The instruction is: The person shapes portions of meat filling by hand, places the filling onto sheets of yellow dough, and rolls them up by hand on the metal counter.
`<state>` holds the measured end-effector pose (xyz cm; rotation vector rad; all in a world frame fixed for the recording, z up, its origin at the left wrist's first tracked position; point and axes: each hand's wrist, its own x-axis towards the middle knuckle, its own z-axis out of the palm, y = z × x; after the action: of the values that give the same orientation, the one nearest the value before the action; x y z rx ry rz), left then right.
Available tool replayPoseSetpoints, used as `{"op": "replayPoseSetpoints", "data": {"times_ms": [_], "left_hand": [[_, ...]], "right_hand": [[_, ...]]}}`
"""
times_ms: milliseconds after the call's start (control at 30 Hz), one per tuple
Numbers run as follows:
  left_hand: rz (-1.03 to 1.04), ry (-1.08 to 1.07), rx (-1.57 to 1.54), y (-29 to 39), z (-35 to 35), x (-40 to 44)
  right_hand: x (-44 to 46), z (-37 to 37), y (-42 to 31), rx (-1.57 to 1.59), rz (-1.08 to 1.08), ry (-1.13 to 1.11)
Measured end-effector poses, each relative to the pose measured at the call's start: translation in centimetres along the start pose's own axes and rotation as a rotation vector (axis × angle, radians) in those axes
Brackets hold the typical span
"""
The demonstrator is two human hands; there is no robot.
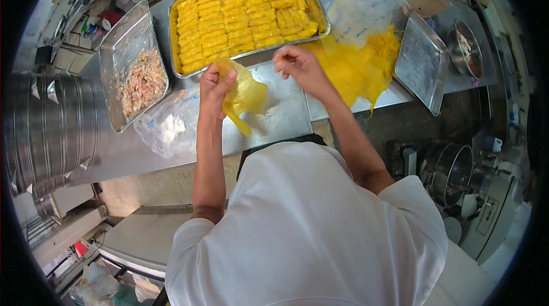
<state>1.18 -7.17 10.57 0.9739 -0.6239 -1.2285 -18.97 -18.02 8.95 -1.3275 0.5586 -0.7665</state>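
Note:
A limp, thin yellow sheet point(246, 95) hangs from my left hand point(216, 90), whose thumb and fingers pinch its upper left edge. To the right of the sheet, my right hand point(301, 67) is raised with its fingers curled together; what they hold, if anything, is too small to tell. Beyond both hands lies a large metal tray point(171, 22) filled with rows of yellow rolls point(240, 17). More yellow sheets point(349, 71) lie in a loose pile right of my right hand. A deep tray point(108, 60) at the left holds a chopped pinkish filling point(142, 82).
A plastic bag point(369, 6) lies behind the pile. An upturned-looking metal tray point(422, 60) and a metal bowl point(466, 48) are at the right. White powder point(172, 127) on plastic is near the front edge. Stacked round steel containers point(54, 128) stand far left.

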Motion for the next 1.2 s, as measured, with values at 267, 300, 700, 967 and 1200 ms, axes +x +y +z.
{"op": "replayPoseSetpoints", "data": {"times_ms": [267, 300, 700, 967, 1200], "left_hand": [[0.062, -0.026, 0.012, -0.3, 0.8, 0.5], [0.065, -0.038, 0.039, -0.2, 0.8, 0.6], [0.188, 0.174, -0.119, 1.4, -2.1, -0.2], [0.189, 0.165, -0.240, 1.7, -4.7, -0.9], [0.135, 0.157, -0.210, 0.5, -3.8, -0.5]], "right_hand": [[-0.9, 2.8, -0.2, -0.049, 0.136, -0.220], [-0.9, 2.9, 0.1, -0.048, 0.137, -0.219], [-1.6, -5.0, 2.3, 0.169, 0.006, 0.474], [-3.7, -17.9, 0.8, -0.076, -0.191, 0.933], [1.2, -36.3, 2.1, -0.997, -0.050, 1.027]]}}
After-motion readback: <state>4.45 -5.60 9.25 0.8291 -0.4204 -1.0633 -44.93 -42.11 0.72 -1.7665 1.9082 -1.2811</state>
